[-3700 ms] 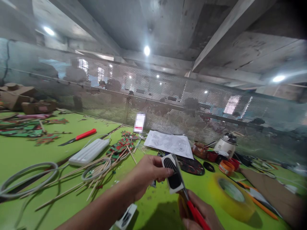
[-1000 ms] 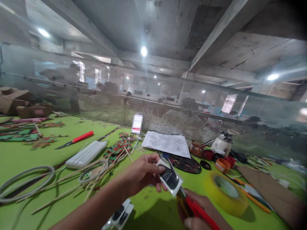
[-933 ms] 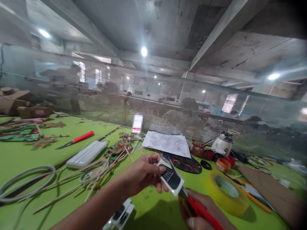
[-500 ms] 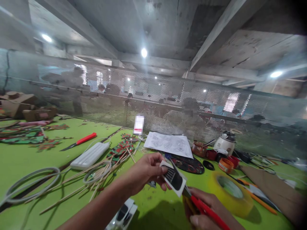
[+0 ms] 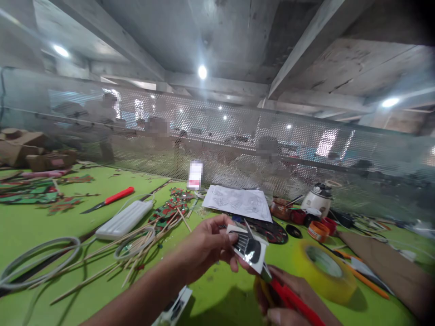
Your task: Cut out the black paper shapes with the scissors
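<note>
My left hand (image 5: pixel 212 240) pinches a small white card (image 5: pixel 255 253) between thumb and fingers. Printed on it is a glossy black shape with thin pale lines. From the lower right, my right hand (image 5: pixel 299 287) grips scissors (image 5: pixel 287 294) with red and yellow on the handles. One blade shows along the card's upper edge, while the pivot sits at its lower right corner. How far the blades are apart is partly hidden by the card. Below my left forearm lie more white cards with black prints (image 5: pixel 178 305), partly covered by the arm.
Near my right hand stands a roll of yellow tape (image 5: pixel 326 271), with orange-handled tools (image 5: pixel 369 280) beyond. Paint jars (image 5: pixel 318 231), a dark palette (image 5: pixel 275 232) and printed sheets (image 5: pixel 236 203) lie behind. Leftward are thin sticks (image 5: pixel 136 251), a white power strip (image 5: pixel 125 220) and a red-handled knife (image 5: pixel 115 198).
The card has turned slightly in my left hand and now catches more light. The scissors remain at its edge, and the whole view has shifted a little.
</note>
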Available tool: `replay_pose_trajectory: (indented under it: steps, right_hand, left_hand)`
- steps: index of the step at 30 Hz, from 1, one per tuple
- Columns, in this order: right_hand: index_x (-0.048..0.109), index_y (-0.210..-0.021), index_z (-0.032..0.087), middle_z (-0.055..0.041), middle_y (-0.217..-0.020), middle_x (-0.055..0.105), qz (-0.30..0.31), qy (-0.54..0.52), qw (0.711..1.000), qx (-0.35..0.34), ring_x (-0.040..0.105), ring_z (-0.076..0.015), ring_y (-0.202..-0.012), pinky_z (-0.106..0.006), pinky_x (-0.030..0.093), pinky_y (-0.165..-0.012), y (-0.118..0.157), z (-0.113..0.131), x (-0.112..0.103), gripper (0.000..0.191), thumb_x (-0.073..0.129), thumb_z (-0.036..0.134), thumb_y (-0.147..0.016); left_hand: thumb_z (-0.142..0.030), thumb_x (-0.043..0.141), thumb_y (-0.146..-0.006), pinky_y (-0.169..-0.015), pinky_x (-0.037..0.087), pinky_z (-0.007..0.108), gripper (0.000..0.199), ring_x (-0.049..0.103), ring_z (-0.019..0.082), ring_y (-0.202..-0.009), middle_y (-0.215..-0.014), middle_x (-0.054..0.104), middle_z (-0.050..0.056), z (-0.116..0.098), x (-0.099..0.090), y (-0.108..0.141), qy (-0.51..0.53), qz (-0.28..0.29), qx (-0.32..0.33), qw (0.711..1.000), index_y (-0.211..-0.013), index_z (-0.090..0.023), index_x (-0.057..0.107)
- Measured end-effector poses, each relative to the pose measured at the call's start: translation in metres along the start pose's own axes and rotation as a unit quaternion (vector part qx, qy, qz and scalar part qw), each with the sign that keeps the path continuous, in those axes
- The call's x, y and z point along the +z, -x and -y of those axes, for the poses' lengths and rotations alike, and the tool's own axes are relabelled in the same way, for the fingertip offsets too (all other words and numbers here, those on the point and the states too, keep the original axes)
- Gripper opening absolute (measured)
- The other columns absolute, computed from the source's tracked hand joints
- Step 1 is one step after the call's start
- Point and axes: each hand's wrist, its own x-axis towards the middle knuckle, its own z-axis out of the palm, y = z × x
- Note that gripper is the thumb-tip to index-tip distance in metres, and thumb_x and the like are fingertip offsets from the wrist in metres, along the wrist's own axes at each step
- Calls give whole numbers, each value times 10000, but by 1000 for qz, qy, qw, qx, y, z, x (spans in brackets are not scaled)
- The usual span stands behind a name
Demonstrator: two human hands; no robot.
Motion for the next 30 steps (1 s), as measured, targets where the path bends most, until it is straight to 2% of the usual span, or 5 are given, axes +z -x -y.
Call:
replay_pose_trajectory:
  steps: [4,10,16,24,30]
  right_hand:
    - [576,-1059,174,-7,-730,579,43,-103,994,-16,495,-125,-583,-267,380,-568,-3,-15,-2,471,581,240,-592]
    - [594,-1042,175,-35,-761,648,33,-142,988,-44,586,-150,-643,-252,427,-605,-5,-32,-1,435,675,303,-635]
    - [623,-1005,168,-36,-760,659,-24,-52,998,8,600,-150,-648,-274,429,-628,-7,-37,-5,381,682,293,-649]
    - [618,-1011,197,-22,-776,636,-23,-17,999,-14,588,-160,-670,-285,415,-630,-3,-24,-4,374,678,191,-641]
    - [629,-1028,222,-17,-769,622,-18,-32,999,-17,590,-166,-658,-316,424,-645,-5,-26,-3,368,662,234,-662]
  left_hand:
    - [-272,671,-795,-477,502,243,238,691,201,-576,-678,713,113,1,9,1,-67,-39,43,996,-790,-183,450]
    - [-334,710,-742,-419,455,233,298,656,179,-530,-602,660,39,2,11,0,-160,-77,72,981,-736,-195,446]
    - [-330,731,-723,-480,479,246,306,653,164,-561,-634,674,47,1,8,1,-131,-77,85,985,-708,-184,463]
    - [-374,773,-678,-553,462,246,364,631,135,-568,-632,693,65,5,12,1,-133,-52,34,989,-666,-176,468]
    - [-365,773,-666,-462,381,207,341,533,85,-465,-581,670,37,6,14,2,-140,-79,23,987,-669,-176,489]
